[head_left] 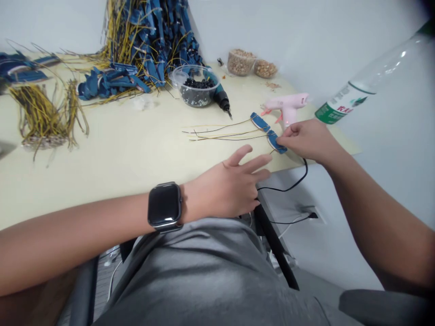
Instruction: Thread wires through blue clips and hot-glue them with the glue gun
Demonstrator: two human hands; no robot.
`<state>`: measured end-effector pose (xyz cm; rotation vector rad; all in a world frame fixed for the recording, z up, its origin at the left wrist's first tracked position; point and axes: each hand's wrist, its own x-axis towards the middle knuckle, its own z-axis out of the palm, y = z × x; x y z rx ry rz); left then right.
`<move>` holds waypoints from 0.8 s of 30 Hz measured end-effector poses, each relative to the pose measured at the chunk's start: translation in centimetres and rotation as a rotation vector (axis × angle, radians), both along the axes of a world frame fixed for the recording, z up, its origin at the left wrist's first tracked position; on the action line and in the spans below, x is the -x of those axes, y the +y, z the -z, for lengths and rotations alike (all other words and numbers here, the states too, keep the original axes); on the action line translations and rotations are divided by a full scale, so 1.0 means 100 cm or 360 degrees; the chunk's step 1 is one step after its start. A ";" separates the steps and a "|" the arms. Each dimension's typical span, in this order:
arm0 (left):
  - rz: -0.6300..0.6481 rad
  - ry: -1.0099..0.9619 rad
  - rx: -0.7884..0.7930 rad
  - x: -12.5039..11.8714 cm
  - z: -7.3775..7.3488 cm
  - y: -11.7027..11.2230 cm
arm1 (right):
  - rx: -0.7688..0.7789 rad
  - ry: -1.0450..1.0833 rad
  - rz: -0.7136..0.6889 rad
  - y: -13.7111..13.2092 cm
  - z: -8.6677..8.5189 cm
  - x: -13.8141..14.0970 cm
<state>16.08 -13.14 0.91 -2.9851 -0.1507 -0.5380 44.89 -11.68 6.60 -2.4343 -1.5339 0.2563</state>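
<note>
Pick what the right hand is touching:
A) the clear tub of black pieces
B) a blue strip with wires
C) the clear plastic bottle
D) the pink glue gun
B. The fingertips of the right hand rest on the blue strip at the table's front edge, while the pink glue gun sits apart, farther back.

Qty: 1 L hand [227, 183], 1 R hand [307, 140], 2 blue strips w/ wires [260, 122], 1 pink glue gun [285, 104], 1 clear tub [195, 88], 2 cups of granules [241, 62], 1 rotary tool [222, 97], 1 plastic bottle [353, 86], 1 watch [164, 204].
</note>
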 end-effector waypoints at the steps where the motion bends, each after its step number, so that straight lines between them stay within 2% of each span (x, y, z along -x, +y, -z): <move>1: -0.0015 -0.0026 0.0019 0.002 -0.001 0.004 | 0.0008 -0.0020 -0.0012 0.001 0.001 -0.002; 9: -0.0168 -0.0063 0.0137 0.015 -0.018 0.031 | 0.0008 -0.0164 -0.0081 0.007 0.006 -0.015; 17: -0.0312 0.0031 0.0075 0.025 -0.014 0.053 | 0.0036 -0.0217 -0.0072 0.008 0.003 -0.010; 24: -0.0460 0.0074 0.0031 0.029 -0.019 0.064 | 0.0045 -0.0209 -0.0072 0.004 0.001 -0.010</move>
